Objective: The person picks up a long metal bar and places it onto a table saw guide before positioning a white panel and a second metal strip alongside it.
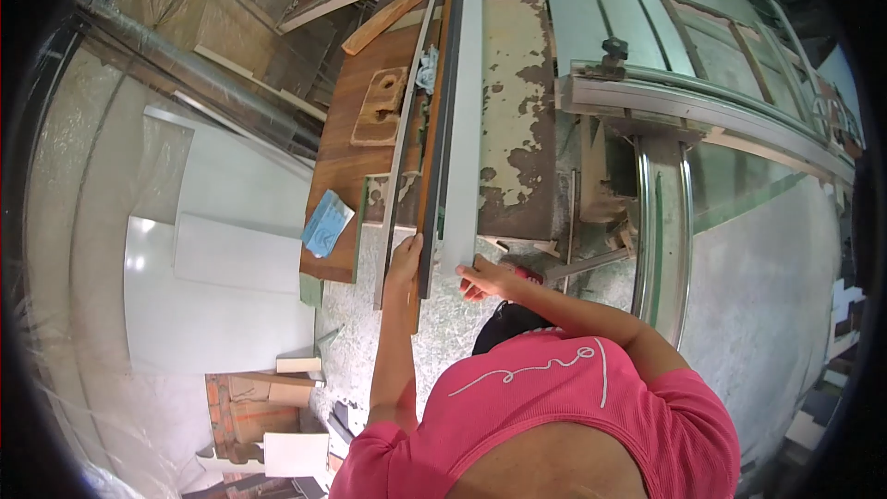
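My right hand grips the near end of a long white board strip, thumb on top and fingers curled below. Further left, my left hand is closed on a long orange-brown strip, and part of its fingers is hidden. A black strip runs between that strip and the white one. On the other side, a narrow grey metal rail passes close to my left hand. All of these lie lengthwise, pointing away from me over a worn machine table.
A wooden side table holds a wood block, a wooden piece with holes and a blue packet. White panels lie at the left. To the right stands a metal sliding rail with a black knob.
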A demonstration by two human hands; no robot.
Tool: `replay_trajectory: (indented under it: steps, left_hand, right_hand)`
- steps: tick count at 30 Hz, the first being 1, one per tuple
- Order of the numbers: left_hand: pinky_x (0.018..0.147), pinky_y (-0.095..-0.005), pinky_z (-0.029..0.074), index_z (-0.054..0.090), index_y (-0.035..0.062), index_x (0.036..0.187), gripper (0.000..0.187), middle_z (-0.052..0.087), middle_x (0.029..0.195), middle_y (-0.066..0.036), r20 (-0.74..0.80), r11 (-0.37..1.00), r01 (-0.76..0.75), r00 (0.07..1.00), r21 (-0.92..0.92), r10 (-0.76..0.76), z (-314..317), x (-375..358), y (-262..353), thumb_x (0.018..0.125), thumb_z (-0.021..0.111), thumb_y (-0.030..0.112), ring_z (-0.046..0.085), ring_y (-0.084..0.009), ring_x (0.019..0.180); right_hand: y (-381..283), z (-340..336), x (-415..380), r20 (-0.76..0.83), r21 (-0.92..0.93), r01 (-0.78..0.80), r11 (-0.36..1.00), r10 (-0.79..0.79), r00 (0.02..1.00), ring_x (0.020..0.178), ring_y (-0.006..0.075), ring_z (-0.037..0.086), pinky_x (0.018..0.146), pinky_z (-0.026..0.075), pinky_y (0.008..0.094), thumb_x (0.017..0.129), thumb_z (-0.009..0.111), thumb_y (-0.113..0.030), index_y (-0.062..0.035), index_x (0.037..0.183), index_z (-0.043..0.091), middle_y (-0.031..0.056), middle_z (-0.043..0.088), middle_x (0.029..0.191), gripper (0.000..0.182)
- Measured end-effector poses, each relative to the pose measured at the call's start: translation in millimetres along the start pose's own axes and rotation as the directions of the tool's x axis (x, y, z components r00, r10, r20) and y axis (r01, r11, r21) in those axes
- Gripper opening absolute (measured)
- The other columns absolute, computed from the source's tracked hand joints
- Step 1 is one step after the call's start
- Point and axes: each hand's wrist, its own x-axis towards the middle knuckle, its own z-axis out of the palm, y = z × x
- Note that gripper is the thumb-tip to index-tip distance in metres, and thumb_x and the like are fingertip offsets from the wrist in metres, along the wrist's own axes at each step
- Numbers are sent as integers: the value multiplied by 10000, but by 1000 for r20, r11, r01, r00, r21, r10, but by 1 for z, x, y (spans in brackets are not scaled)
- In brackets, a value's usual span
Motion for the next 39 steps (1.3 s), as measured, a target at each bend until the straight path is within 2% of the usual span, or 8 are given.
replay_trajectory:
  steps: [3,6,13,29,32,34,37,39]
  left_hand:
    - [796,-358,431,499,-20,1110,382,568,968,-177,-281,831,-191,881,523,380,29,-30,17,876,489,282,550,-269,909]
    - [817,-416,377,514,58,1057,371,493,986,-142,-155,387,-268,611,882,776,43,-46,15,748,642,218,466,-313,957]
    - [851,-433,311,470,98,1121,472,421,1057,-92,-132,369,-169,735,914,665,83,-54,15,710,668,217,384,-285,1019]
    - [832,-443,296,440,114,1189,581,396,1093,-107,-64,278,-190,707,942,704,89,-16,30,663,685,141,377,-284,1017]
    - [826,-432,309,484,116,1146,506,450,1054,-84,-63,241,-217,605,946,794,88,-19,34,675,670,127,405,-267,1002]
    - [821,-426,317,512,108,1088,421,507,1004,-84,-38,198,-241,540,950,841,86,-18,35,696,660,151,439,-246,988]
    - [816,-435,326,526,98,1050,368,546,961,-83,-64,302,-273,637,914,768,82,-15,42,714,648,183,458,-245,980]
    - [806,-439,332,537,95,1005,327,536,965,-92,-96,340,-265,646,902,758,87,-16,48,716,649,199,456,-253,981]
  right_hand:
    - [-5,-10,-12,-4,-112,1,994,-1,1000,653,160,591,608,520,299,870,454,-440,-5,979,439,89,580,800,449]
    - [10,-21,-9,-2,-93,33,995,-34,999,630,152,583,587,511,280,883,447,-416,4,929,464,83,577,773,424]
    - [12,-34,-38,-85,-88,19,996,-26,996,640,143,572,589,500,278,897,441,-381,-4,910,420,76,562,751,377]
    - [18,-39,-56,-74,-196,32,980,-47,996,717,133,555,646,484,268,904,439,-327,-26,1043,393,72,534,805,335]
    - [18,-55,-61,-19,-564,70,823,-97,995,673,127,558,613,471,261,899,438,-336,-21,1018,467,70,555,727,338]
    - [12,-62,-68,117,-913,160,376,-133,984,634,115,557,581,453,259,895,436,-361,-17,953,548,57,577,677,367]
    - [-39,-49,-98,115,-777,12,630,122,986,624,122,563,571,446,273,900,417,-381,-25,924,588,50,593,681,396]
    - [-53,-42,-103,134,-666,84,741,8,991,620,159,573,606,460,292,892,420,-372,-7,881,576,79,594,686,397]
